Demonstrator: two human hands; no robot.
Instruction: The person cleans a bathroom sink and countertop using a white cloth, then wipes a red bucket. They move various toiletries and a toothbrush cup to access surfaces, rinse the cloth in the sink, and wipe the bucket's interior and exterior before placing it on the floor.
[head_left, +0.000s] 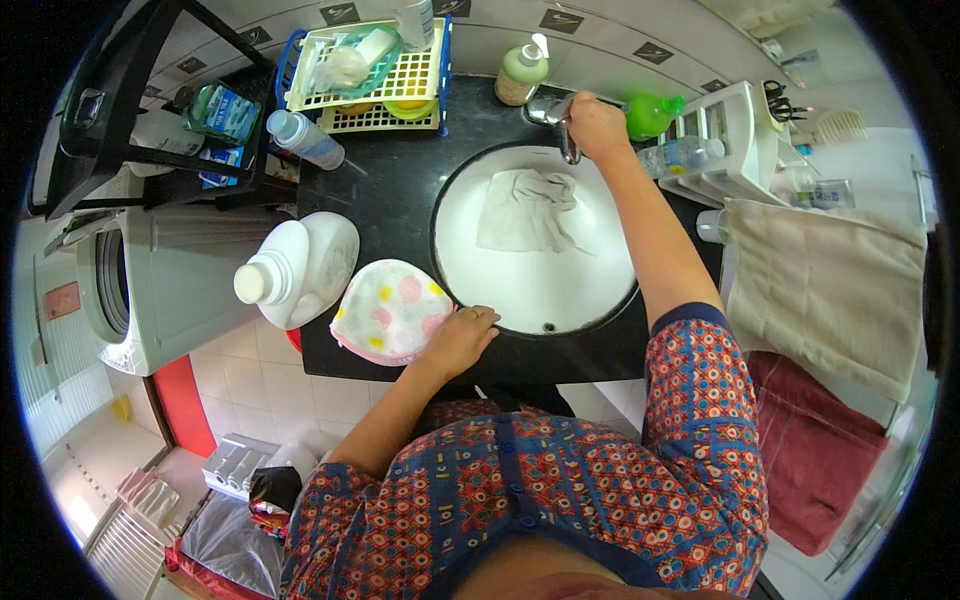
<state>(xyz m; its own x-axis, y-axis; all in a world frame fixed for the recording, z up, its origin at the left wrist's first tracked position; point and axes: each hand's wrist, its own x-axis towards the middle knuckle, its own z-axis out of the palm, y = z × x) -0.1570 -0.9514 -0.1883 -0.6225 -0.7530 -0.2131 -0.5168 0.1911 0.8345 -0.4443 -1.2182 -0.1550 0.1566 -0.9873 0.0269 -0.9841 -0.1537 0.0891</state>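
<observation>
Taking clock positions from the middle of the basin (480, 285). Your right hand (597, 122) is at about 1, arm reaching over the right side of the basin, fingers curled on the chrome faucet (571, 148); narrow hold, exact finger placement partly hidden. Your left hand (458, 340) is at 7, palm down, fingers loosely extended, fingertips at the basin rim. It's right beside the dotted round pouch (390, 310) at 8; contact looks likely at the pouch's edge, but can't tell if you're pressing on it. Nothing visibly gripped in that hand.

Light grey cloth (528, 208) lies crumpled inside the basin, a bit toward 12 from centre, neither hand on it.

Around you on the black counter (390, 190): white jug (305, 265) at 9, next to the pouch; blue-capped bottle (305, 138) at 10; plastic basket rack (415, 75) between 10 and 11; pump bottle (522, 72) at 12, just behind the faucet; green bottle (651, 116) between 1 and 2, clear bottle (682, 156) at 2. Off the counter: beige towel (825, 290) hanging past 3, maroon towel (810, 440) at 4, white washing machine (190, 270) far out at 9.
</observation>
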